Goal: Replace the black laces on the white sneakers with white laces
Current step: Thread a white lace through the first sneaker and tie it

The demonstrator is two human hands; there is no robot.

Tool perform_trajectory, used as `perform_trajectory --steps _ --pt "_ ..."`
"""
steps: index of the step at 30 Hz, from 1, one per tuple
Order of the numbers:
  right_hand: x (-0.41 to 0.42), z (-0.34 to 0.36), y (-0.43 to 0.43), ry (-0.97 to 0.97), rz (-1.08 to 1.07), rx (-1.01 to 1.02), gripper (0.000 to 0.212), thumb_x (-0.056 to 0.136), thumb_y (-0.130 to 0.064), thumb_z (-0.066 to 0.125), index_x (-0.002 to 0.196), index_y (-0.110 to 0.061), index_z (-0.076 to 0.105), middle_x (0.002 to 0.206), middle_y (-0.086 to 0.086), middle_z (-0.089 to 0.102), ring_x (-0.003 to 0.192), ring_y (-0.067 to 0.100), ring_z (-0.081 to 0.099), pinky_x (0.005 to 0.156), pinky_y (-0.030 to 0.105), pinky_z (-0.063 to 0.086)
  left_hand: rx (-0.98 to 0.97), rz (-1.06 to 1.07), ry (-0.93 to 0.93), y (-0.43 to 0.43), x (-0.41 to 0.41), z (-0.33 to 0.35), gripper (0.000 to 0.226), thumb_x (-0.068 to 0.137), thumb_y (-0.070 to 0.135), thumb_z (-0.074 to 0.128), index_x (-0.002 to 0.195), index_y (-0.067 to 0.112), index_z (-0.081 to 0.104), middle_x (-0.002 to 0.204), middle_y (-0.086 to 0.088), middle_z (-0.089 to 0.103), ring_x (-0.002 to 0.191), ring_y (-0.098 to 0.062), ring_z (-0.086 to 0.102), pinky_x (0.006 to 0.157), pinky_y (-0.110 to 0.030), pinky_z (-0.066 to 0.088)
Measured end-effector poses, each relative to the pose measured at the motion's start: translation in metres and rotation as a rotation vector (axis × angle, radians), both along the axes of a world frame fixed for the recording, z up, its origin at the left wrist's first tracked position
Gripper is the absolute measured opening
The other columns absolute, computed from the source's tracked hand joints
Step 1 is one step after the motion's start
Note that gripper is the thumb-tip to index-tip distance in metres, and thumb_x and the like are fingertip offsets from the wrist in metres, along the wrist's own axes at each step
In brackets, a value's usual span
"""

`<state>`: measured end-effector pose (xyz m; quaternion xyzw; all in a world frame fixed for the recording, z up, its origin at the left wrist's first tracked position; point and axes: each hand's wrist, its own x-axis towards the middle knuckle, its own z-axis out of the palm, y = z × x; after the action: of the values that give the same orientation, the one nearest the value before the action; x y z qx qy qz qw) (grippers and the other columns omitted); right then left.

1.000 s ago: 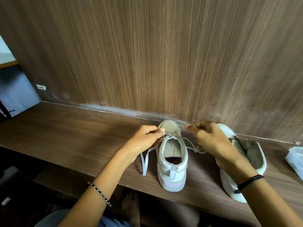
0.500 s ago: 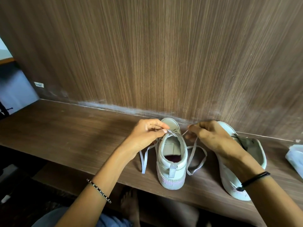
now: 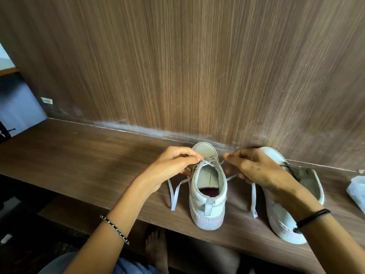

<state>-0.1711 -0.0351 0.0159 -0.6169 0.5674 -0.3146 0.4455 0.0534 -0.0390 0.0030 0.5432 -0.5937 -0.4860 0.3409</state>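
Observation:
A white sneaker [image 3: 207, 196] stands upright on the wooden shelf [image 3: 79, 159], heel towards me, with a white lace [image 3: 175, 192] threaded through it. My left hand [image 3: 173, 165] pinches the lace at the sneaker's left upper eyelets. My right hand [image 3: 254, 169] pinches the other lace end at the right side. One loose end trails down each side of the shoe. A second white sneaker [image 3: 308, 186] lies beside it on the right, partly hidden by my right wrist, with a bit of black lace showing at its tongue.
A brown wood-grain wall [image 3: 197, 66] rises directly behind the shelf. A white crumpled bag or cloth [image 3: 356, 190] lies at the right edge. My bare foot [image 3: 156, 248] shows below the shelf edge. The shelf extends far to the left.
The right lace loop has been drawn in, so its end now hangs straight beside the shoe. Both hands stay at the upper eyelets, holding the lace.

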Motion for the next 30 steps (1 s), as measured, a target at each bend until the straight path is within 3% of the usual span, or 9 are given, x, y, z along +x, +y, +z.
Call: perform_trajectory --steps 3,11,15,17,19,20,24,27,30 --pt "-0.001 0.001 0.003 -0.004 0.109 0.029 0.030 0.100 -0.035 0.062 0.084 -0.012 0.073 0.059 -0.011 0.065 0.054 -0.002 0.052 0.054 0.010 0.038 -0.003 -0.012 0.009 -0.001 0.000 -0.001 0.013 0.096 0.019 0.068 0.102 0.020 0.079 0.103 0.010 0.077 0.101 -0.001 0.069 0.075 -0.016 0.054" --pt "0.000 0.000 0.000 -0.044 0.111 0.082 0.021 0.100 -0.023 0.063 0.088 -0.008 0.071 0.064 -0.002 0.068 0.058 0.004 0.059 0.057 0.018 0.044 0.053 0.003 0.089 -0.004 0.000 -0.004 0.017 0.099 0.015 0.063 0.105 0.015 0.079 0.106 -0.001 0.077 0.098 -0.009 0.071 0.087 -0.027 0.059" --pt "-0.003 0.002 0.000 -0.058 0.140 0.048 0.014 0.094 -0.017 0.071 0.093 -0.004 0.075 0.074 0.002 0.075 0.069 0.006 0.065 0.054 0.011 0.042 -0.011 -0.046 -0.006 -0.004 0.002 -0.007 0.021 0.102 0.014 0.059 0.112 0.020 0.077 0.108 0.007 0.076 0.098 0.000 0.068 0.079 -0.014 0.053" --pt "-0.006 0.004 -0.002 -0.046 0.145 0.015 0.011 0.090 -0.016 0.076 0.094 -0.005 0.077 0.086 0.007 0.078 0.081 0.011 0.073 0.065 0.012 0.050 -0.043 -0.081 -0.011 -0.004 0.004 -0.008 0.021 0.100 0.010 0.062 0.112 0.018 0.077 0.107 0.005 0.077 0.102 -0.004 0.069 0.083 -0.014 0.053" --pt "-0.008 0.002 -0.004 -0.007 0.158 -0.027 0.009 0.089 -0.019 0.077 0.092 -0.011 0.078 0.088 0.004 0.079 0.088 0.015 0.075 0.082 0.022 0.055 -0.062 -0.107 -0.008 -0.005 0.005 -0.008 0.021 0.097 0.006 0.065 0.111 0.016 0.077 0.105 0.003 0.077 0.107 -0.009 0.069 0.090 -0.017 0.054" --pt "-0.008 0.000 -0.004 0.014 0.162 -0.052 0.009 0.090 -0.022 0.076 0.091 -0.013 0.077 0.088 0.003 0.079 0.087 0.015 0.075 0.084 0.024 0.056 -0.075 -0.119 -0.018 -0.006 0.006 -0.008 0.021 0.096 0.005 0.067 0.110 0.016 0.078 0.104 0.003 0.077 0.108 -0.011 0.069 0.093 -0.019 0.054" --pt "-0.005 -0.008 -0.007 0.023 0.125 -0.108 0.011 0.097 -0.020 0.068 0.089 -0.013 0.072 0.081 0.007 0.077 0.075 0.017 0.073 0.066 0.023 0.054 -0.145 -0.165 -0.058 -0.009 0.005 -0.007 0.019 0.093 0.004 0.069 0.108 0.013 0.078 0.100 0.004 0.077 0.104 -0.015 0.069 0.093 -0.023 0.055" --pt "-0.005 -0.010 -0.007 -0.065 0.101 -0.079 0.011 0.100 -0.013 0.062 0.094 -0.008 0.069 0.087 0.010 0.077 0.077 0.023 0.072 0.064 0.021 0.051 -0.186 -0.183 -0.087 -0.010 0.005 -0.009 0.017 0.093 0.003 0.069 0.106 0.011 0.076 0.101 -0.002 0.076 0.103 -0.020 0.069 0.088 -0.022 0.055" --pt "-0.006 -0.008 -0.006 -0.099 0.105 -0.068 0.013 0.100 -0.012 0.060 0.096 -0.004 0.069 0.087 0.013 0.077 0.071 0.016 0.070 0.060 0.017 0.048 -0.193 -0.196 -0.104 -0.012 0.006 -0.011 0.016 0.094 0.005 0.069 0.107 0.012 0.075 0.104 -0.005 0.075 0.105 -0.022 0.068 0.091 -0.026 0.055"
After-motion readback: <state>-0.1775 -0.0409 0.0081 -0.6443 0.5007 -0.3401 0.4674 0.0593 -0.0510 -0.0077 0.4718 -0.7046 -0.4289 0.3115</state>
